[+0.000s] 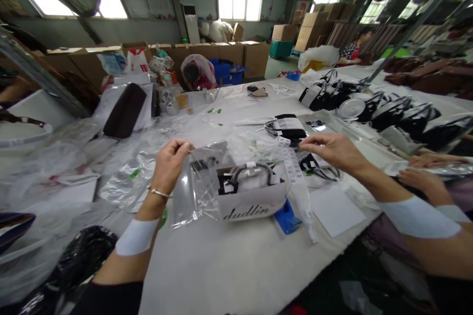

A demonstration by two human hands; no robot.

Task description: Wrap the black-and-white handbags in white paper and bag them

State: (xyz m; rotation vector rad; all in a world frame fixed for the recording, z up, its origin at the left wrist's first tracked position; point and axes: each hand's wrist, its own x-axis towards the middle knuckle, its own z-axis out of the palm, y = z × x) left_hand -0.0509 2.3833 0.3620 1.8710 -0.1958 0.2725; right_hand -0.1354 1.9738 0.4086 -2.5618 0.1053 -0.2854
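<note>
My left hand (172, 165) is closed in a pinch at the upper edge of a clear plastic bag (195, 187), which hangs over the table to its right. My right hand (330, 150) has thumb and fingers pressed together beside a strip of white labels (293, 170); what the fingertips hold, if anything, is too small to make out. Between the hands stands a white handbag (244, 206) lettered "dudlin", with dark handles and white wrapping inside. A blue plastic object (288, 219) sits against its right side.
A white sheet (338, 209) lies at the right. Behind it is a black-and-white handbag (288, 125), with several more in rows at the far right. A co-worker's hands (424, 174) are at the right edge. Plastic wrapping (136, 172) and a dark brown piece (124, 110) lie left.
</note>
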